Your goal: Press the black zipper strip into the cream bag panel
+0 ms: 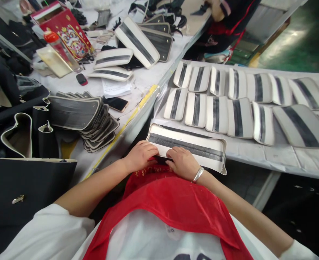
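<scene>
My left hand and my right hand both grip the near edge of a long white panel with a dark zipper strip, held over my lap above a red apron. Fingers of both hands curl over the panel's edge. A silver bracelet sits on my right wrist. The panel lies flat, pointing right, its far end near the white table's edge.
Rows of similar white striped panels lie on the right table. A stack of dark-faced panels, a phone, a red box and black bags crowd the left table. Another person stands at the far end.
</scene>
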Action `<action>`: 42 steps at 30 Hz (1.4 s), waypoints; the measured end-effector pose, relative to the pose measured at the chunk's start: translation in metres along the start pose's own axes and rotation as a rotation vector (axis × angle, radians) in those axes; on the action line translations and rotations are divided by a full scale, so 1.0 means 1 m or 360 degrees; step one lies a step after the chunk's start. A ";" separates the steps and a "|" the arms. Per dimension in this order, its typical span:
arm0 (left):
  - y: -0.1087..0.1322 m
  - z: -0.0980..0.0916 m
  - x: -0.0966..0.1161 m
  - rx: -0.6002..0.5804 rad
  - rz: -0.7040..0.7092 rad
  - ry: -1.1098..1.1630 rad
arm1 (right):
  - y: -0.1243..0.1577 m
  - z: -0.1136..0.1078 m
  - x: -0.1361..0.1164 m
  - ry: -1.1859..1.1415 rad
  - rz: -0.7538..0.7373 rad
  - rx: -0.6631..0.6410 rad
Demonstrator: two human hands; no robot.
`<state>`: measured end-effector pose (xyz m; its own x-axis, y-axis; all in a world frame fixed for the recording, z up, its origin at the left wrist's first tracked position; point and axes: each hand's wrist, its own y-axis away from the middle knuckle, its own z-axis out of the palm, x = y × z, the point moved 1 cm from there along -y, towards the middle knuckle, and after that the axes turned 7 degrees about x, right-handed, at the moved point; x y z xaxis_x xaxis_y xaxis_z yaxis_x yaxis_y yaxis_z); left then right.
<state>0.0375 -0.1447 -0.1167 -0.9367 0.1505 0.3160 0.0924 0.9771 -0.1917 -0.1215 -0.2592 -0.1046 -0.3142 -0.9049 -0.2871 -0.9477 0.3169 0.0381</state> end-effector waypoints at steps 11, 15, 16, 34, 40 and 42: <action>0.006 0.008 -0.005 0.0213 0.0238 -0.0188 | 0.007 0.008 0.003 0.0170 -0.0068 0.0138; 0.001 0.010 -0.001 0.0228 0.0099 -0.0201 | 0.003 0.006 0.009 0.0110 -0.0046 0.0095; -0.001 0.010 0.001 0.0216 0.0064 -0.0206 | 0.002 0.006 0.010 0.0099 -0.0064 0.0095; -0.001 0.014 0.026 0.0396 -0.0573 -0.0220 | 0.005 0.014 -0.005 0.0216 0.0171 0.0327; 0.006 0.024 0.017 0.0651 -0.0848 0.0138 | 0.019 0.035 -0.009 0.0317 -0.0283 0.0510; 0.006 0.029 0.013 0.0691 -0.0879 0.0267 | 0.022 0.040 -0.007 0.0306 -0.0374 0.0562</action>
<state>0.0164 -0.1408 -0.1410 -0.7401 -0.2930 0.6053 -0.5549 0.7745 -0.3035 -0.1377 -0.2343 -0.1398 -0.1299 -0.9894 -0.0651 -0.9276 0.1445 -0.3444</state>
